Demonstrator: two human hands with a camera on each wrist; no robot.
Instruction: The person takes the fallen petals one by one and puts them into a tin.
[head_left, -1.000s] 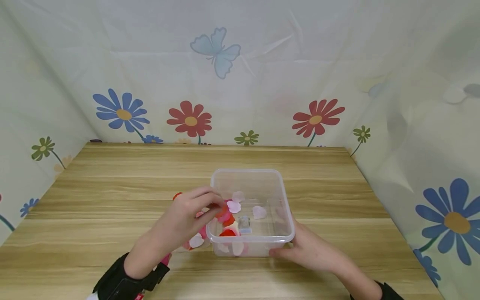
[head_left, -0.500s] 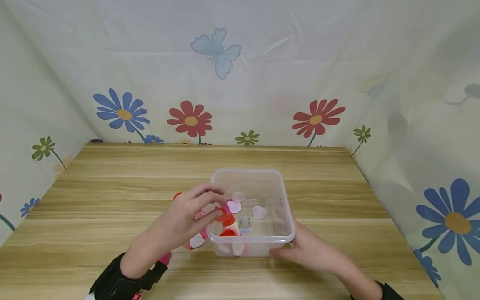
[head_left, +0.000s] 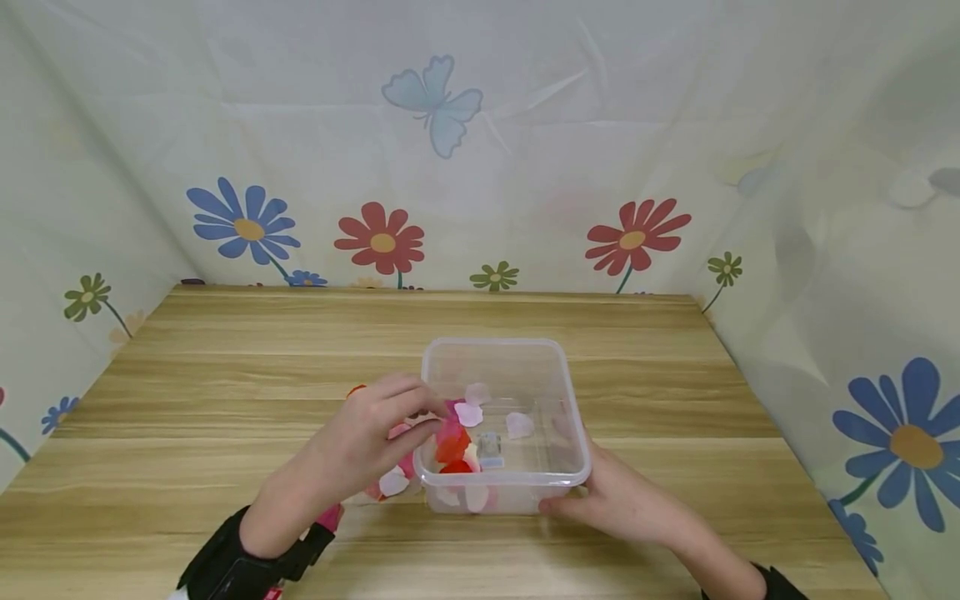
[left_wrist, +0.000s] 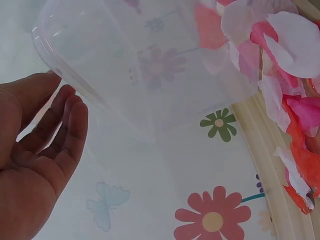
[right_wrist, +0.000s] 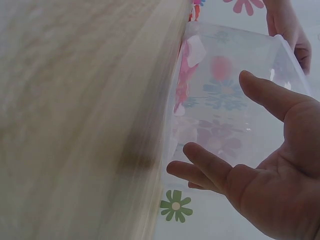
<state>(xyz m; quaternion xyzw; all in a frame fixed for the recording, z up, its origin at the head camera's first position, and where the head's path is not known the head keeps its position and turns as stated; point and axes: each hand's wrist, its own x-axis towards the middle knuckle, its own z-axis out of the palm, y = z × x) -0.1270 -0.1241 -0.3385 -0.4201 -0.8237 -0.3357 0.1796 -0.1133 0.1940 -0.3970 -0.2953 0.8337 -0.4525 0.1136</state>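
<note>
A clear square plastic container (head_left: 517, 479) stands on the table with several artificial flower petals inside. My left hand (head_left: 386, 421) hangs over its left rim, fingers loosely bent. Just beneath its fingertips are a pink petal (head_left: 452, 428) and an orange-red petal (head_left: 453, 450). In the left wrist view the fingers (left_wrist: 75, 120) bend beside the container's rim, with no petal visible between them. My right hand (head_left: 607, 492) rests at the near right corner, thumb against the front wall. In the right wrist view its fingers (right_wrist: 207, 165) spread straight along the container's side.
A pile of petals (head_left: 393, 481) in white, pink and red lies left of the container, partly behind my left forearm. A small clear piece (head_left: 490, 448) is on the container floor. The wooden table (head_left: 300, 350) meets a flower-printed cloth (head_left: 480, 167) at the back and sides.
Over the container's left side, my left fingers spread a little and then drew closer together. Pink and orange-red petals shifted beneath them. My right hand and the container stayed put.
</note>
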